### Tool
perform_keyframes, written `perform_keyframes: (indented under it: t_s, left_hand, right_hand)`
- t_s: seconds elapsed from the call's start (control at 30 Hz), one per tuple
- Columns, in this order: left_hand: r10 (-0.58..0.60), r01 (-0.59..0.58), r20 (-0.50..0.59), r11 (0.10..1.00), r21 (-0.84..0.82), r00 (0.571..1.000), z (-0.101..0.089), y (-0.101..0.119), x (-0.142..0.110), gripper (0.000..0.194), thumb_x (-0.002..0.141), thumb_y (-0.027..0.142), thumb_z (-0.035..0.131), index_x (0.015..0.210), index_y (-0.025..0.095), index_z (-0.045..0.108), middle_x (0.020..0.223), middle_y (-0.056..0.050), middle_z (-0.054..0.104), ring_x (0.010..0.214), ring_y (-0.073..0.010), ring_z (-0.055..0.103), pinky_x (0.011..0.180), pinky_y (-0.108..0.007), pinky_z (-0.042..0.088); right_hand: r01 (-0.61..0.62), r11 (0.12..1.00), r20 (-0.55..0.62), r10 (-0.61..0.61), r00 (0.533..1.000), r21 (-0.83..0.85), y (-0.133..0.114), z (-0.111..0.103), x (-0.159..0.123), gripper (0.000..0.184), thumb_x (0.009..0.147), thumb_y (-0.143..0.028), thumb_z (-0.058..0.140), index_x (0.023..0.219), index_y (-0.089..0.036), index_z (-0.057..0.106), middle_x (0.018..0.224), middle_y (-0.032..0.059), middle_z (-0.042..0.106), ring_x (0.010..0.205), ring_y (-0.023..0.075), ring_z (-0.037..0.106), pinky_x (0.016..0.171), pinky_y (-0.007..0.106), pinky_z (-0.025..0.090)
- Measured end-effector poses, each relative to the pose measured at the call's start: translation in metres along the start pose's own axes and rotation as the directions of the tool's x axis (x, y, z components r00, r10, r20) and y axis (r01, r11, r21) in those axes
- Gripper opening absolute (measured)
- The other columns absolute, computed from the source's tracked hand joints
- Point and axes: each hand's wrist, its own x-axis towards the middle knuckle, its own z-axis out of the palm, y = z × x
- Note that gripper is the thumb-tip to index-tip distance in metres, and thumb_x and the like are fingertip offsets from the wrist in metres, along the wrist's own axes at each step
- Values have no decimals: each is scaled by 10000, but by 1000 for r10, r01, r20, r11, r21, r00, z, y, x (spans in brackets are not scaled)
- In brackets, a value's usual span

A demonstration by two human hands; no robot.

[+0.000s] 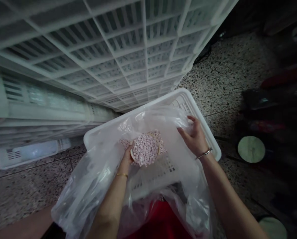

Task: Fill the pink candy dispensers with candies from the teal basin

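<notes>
My left hand grips the rim of a round, pale bowl heaped with small pale-pink pellets. The bowl is over a clear plastic bag that lines a white slotted crate. More pellets lie in the bag, partly hidden behind the bowl. At the bag's right side, my right hand has its thumb and fingers curled round the bunched film. The bag spills over the crate's near side toward my lap.
Tall stacked white crates rise just beyond the bag. More white crates are stacked at the left. On the right, a round pale-topped object and dark items stand on the speckled floor.
</notes>
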Motion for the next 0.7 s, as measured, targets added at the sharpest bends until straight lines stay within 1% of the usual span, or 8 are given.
perform_keyframes:
  t_s: [0.07,0.13,0.3,0.4,0.47,0.53,0.63,0.7]
  left_hand:
    - [-45,47,52,999,-23,998,1,-4,-12,443,694,444,602,1002,135,682,904,-117,741,1022,-315,660,938,-494,507]
    - [-37,39,71,999,-31,997,2,-6,-24,496,715,506,574,1036,140,669,955,-124,736,1058,-306,647,956,-483,497]
    - [65,-64,132,998,-9,989,8,4,-56,585,758,559,537,1193,171,588,1111,-96,701,1143,-289,601,997,-465,466]
    - [125,-127,114,992,6,986,10,16,-80,560,751,529,556,1182,173,595,1099,-105,704,1152,-298,594,992,-482,474]
    - [164,-167,82,986,24,983,11,22,-98,548,745,518,565,1159,161,615,1071,-120,711,1151,-311,593,985,-492,482]
    - [202,-204,49,978,44,978,14,28,-118,551,753,521,560,1156,150,623,1064,-128,713,1146,-320,595,977,-495,491]
    - [230,-230,8,972,52,973,24,36,-148,558,775,526,547,1177,145,616,1084,-131,709,1139,-321,602,964,-490,504]
    - [234,-234,-6,972,8,972,33,41,-168,539,784,491,559,1192,143,606,1089,-129,709,1140,-318,605,967,-486,505]
  right_hand:
    - [51,999,16,-51,999,-10,-4,-10,-6,662,814,-533,566,1332,-147,421,1219,166,569,1039,274,581,896,457,489]
    - [60,998,39,-59,998,-29,-1,-22,-14,706,824,-537,564,1377,-139,379,1266,182,550,1109,293,563,941,478,474]
    - [139,989,9,-139,990,-41,12,-58,-45,769,845,-535,554,1460,-169,274,1419,180,442,1307,315,434,1043,541,403]
    - [144,989,-25,-145,989,-36,15,-82,-71,785,862,-519,546,1490,-182,216,1480,174,377,1365,315,373,1079,557,363]
    - [109,994,-66,-111,992,-27,18,-97,-93,779,866,-508,549,1494,-189,216,1489,167,370,1375,312,362,1099,558,337]
    - [32,999,-127,-33,991,-9,27,-109,-118,774,864,-506,554,1492,-186,233,1487,169,374,1369,313,370,1095,554,342]
    - [-128,991,-203,131,970,26,51,-123,-163,774,852,-539,552,1479,-176,280,1468,179,397,1344,329,394,1059,561,374]
    - [-232,971,-223,238,945,54,73,-127,-197,768,848,-578,528,1459,-159,326,1440,189,430,1318,341,418,1038,566,389]
